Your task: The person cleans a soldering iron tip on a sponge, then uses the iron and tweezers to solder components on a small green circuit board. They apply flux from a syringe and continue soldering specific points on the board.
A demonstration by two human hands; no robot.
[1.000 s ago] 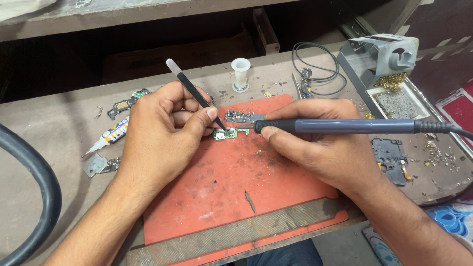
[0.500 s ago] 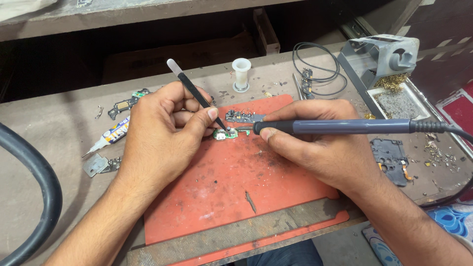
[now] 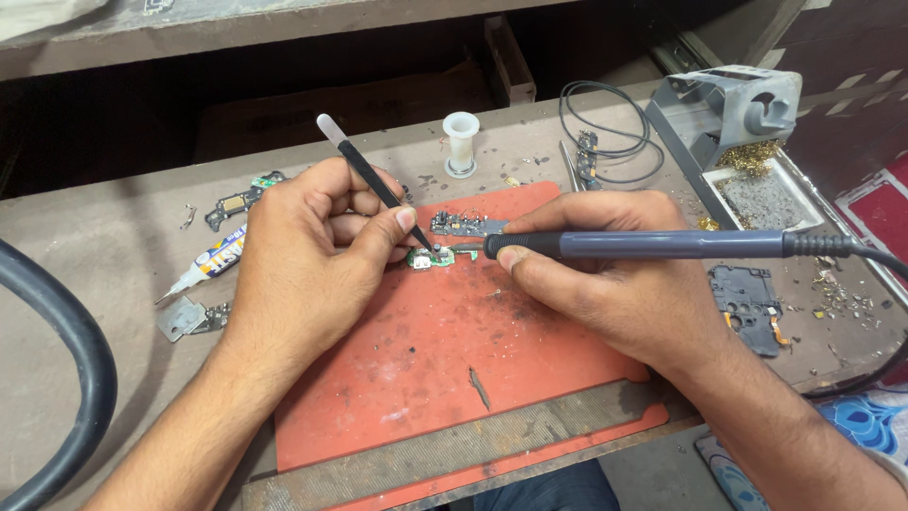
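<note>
1. We see a small green circuit board (image 3: 427, 258) lying on the red mat (image 3: 426, 378), right under our fingertips and near the mat's far edge.
2. Our left hand (image 3: 303, 255) is closed around black tweezers (image 3: 378, 189); thumb and forefinger pinch them low on the shaft, the tips press down onto the small board, and the pale blunt end sticks up and away from the fingers.
3. Our right hand (image 3: 615, 284) is wrapped around a blue-grey soldering iron (image 3: 653, 245), held almost level; its fingers are closed on the dark grip near the front, and the metal tip meets the board just beside the tweezer tips.
4. The iron's black cable (image 3: 865, 254) runs off to the right, away from the right hand.
5. Just beyond the fingers of both hands, a second, longer circuit board (image 3: 463, 225) lies on the mat.
6. Nearer to us than the fingers, a small dark scrap (image 3: 480, 388) lies on the mat's open middle.
7. Beyond the fingers, off the mat, a white spool (image 3: 461, 142) stands upright on the worktop (image 3: 95, 246).
8. Left of the left hand lie a glue tube (image 3: 210, 261), a small metal plate (image 3: 182, 318) and another board piece (image 3: 236, 199).
9. Right of the right hand lies a dark phone frame part (image 3: 747, 295); further beyond stands the grey iron stand (image 3: 728, 99) with brass wool in its tray, and a coil of black wire (image 3: 605, 123) beside it.
10. A thick black hose (image 3: 76, 378) curves at the far left, well apart from the fingers.
</note>
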